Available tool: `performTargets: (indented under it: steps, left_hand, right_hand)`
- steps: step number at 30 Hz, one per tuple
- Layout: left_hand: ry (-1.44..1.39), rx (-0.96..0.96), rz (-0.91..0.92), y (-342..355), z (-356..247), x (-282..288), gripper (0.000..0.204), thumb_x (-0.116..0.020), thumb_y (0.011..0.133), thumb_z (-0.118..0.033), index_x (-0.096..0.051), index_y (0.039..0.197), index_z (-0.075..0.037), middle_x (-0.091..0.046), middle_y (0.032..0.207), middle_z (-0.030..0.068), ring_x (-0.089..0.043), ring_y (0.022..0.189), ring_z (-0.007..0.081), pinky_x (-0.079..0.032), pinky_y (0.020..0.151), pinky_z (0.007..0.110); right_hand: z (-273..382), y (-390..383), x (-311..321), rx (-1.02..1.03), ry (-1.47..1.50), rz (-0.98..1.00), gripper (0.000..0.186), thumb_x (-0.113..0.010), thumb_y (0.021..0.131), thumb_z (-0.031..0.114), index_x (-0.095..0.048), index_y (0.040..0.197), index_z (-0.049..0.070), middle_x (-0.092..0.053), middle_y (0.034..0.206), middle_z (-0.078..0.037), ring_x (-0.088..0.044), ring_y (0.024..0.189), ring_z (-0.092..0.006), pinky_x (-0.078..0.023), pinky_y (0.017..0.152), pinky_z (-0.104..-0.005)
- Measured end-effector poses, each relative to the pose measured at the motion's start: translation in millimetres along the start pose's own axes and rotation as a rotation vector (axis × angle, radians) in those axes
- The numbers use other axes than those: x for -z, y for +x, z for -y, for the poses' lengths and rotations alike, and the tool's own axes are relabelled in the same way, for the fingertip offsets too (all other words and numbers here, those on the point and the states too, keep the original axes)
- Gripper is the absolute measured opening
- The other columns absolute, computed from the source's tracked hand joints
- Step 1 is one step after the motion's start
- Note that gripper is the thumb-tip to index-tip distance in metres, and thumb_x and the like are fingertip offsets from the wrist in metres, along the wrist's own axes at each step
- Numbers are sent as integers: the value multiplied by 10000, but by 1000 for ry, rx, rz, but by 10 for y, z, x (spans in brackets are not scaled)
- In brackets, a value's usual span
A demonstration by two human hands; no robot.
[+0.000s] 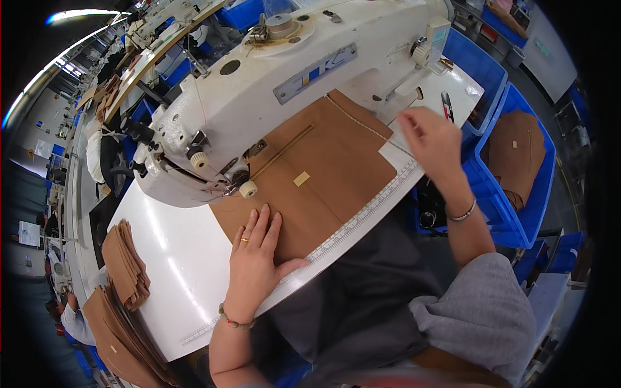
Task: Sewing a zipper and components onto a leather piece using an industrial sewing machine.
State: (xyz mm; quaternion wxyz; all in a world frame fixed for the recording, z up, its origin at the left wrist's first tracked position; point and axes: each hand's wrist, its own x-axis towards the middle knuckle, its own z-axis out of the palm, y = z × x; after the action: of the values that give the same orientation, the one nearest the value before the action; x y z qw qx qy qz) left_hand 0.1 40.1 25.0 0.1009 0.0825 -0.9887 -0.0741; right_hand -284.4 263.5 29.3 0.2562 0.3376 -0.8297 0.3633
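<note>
We find the table [162, 258] bounded along its near edge by a scale [359, 216]; the panel [349, 174] reaches this scale on the near side and passes beneath the machine [220, 97] on the far side. To the left, white surface extends from the panel to the stack [126, 265]; to the right, past the table edge, stands the bin [498, 200]. Our left hand [253, 258] lies flat on the panel's near-left portion, fingers extended, thumb spread, gripping nothing. Our right hand [433, 142] is raised near the panel's right corner, fingers partly curled; we cannot tell whether it holds anything.
</note>
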Motion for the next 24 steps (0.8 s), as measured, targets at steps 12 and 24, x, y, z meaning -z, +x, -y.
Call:
performTargets:
  steps: [12,24]
  left_hand:
    - [53,-45,17,-619,-507,69,432,-661,873,-102,-692,1303,-79,-689,1348,104,-648,1265,290,-500,1073,455]
    - [-55,18,-93,-1157,-739,-223,464,-661,866,-130,-698,1329,-137,-636,1449,52,-557,1376,239,-401,1154,438]
  right_hand:
    - [-1615,131,543,-146,-559,290,281,-585,1012,159,-714,1261,129,-758,974,-202,-744,899,-374,-573,783,-465]
    - [376,31,51,223,249,592,248,-720,937,120,-647,1154,24,-654,963,-113,-643,836,-220,-511,759,-315]
